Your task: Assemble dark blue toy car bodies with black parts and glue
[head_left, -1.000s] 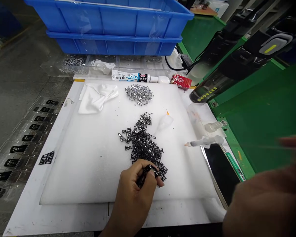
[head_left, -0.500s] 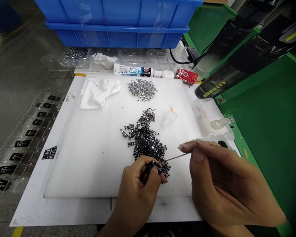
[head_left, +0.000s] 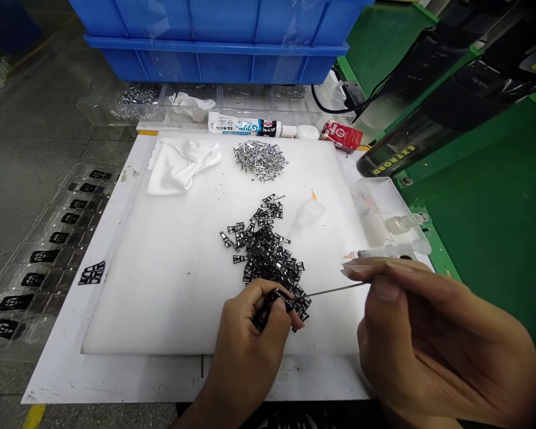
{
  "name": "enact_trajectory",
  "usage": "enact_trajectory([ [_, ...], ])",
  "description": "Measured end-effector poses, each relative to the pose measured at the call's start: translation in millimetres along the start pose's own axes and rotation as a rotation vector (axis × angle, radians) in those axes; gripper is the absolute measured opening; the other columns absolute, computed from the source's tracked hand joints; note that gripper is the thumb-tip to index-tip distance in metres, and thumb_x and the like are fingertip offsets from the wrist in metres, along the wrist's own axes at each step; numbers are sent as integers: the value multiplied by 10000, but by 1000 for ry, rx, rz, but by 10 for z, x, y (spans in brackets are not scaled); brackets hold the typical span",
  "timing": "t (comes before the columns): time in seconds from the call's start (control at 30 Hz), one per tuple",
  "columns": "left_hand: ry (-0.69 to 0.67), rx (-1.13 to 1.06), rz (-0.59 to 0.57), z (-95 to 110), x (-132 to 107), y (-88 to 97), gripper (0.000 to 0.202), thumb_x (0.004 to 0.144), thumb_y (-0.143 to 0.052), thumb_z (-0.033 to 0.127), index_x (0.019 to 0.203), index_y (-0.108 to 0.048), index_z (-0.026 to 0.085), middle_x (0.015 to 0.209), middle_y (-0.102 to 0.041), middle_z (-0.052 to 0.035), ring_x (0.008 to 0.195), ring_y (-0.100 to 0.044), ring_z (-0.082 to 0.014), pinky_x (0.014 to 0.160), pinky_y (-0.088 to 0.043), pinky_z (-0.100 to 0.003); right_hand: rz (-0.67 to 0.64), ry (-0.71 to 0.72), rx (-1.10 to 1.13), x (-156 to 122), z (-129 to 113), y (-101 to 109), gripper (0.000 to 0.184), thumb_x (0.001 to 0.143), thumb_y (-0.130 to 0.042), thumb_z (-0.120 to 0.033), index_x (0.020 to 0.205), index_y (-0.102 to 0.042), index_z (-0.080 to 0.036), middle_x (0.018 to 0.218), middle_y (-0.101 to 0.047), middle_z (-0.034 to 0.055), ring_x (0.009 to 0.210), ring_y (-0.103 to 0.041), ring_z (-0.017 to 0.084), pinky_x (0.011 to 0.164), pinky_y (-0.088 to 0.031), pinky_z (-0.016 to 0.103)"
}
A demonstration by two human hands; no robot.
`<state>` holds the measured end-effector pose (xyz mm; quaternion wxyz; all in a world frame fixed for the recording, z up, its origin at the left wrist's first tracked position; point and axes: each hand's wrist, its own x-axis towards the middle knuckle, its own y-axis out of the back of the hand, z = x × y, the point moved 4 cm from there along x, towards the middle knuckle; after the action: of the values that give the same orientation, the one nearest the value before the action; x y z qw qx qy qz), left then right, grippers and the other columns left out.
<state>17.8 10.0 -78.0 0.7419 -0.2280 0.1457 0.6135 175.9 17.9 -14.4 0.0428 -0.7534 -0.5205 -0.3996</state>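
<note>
My left hand (head_left: 245, 351) is closed around a small stack of black parts (head_left: 272, 305) at the near edge of a pile of black stamped parts (head_left: 264, 250) on the white foam pad (head_left: 170, 274). My right hand (head_left: 429, 339) pinches a thin metal pin (head_left: 335, 290) whose tip points left toward the parts in my left hand. A heap of small silver parts (head_left: 259, 159) lies further back on the pad.
A white cloth (head_left: 178, 164), a glue tube (head_left: 245, 126), a red box (head_left: 340, 135), a small dropper bottle (head_left: 308, 211) and a syringe (head_left: 384, 251) lie about the pad. Blue crates (head_left: 214, 36) stand behind. Clear trays with black parts (head_left: 49, 250) sit left; green machine (head_left: 482, 196) right.
My right hand came in from the far right with the thin pin and now holds it toward the left hand. The left hand stayed put.
</note>
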Motion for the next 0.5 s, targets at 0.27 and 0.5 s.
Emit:
enact_trajectory([
  [0.27,9,3,-6,3,3,-4,200,995,-512,288,912,-652,171,786,-685,-26,507,-397,-81,467,-320,-226,-121,20,6,56,-35,-39,486,826,-620,53,1229,-665,-216,1003,-726,28,892,-703,156,781,-576,320],
  [0.5,8,-10,6,14,4,-16,198,978,-517,295,889,-648,177,772,-688,-21,471,-374,-77,438,-292,-227,-154,61,-14,58,-48,4,517,810,-627,45,1239,-673,-239,991,-736,23,863,-706,182,756,-590,341],
])
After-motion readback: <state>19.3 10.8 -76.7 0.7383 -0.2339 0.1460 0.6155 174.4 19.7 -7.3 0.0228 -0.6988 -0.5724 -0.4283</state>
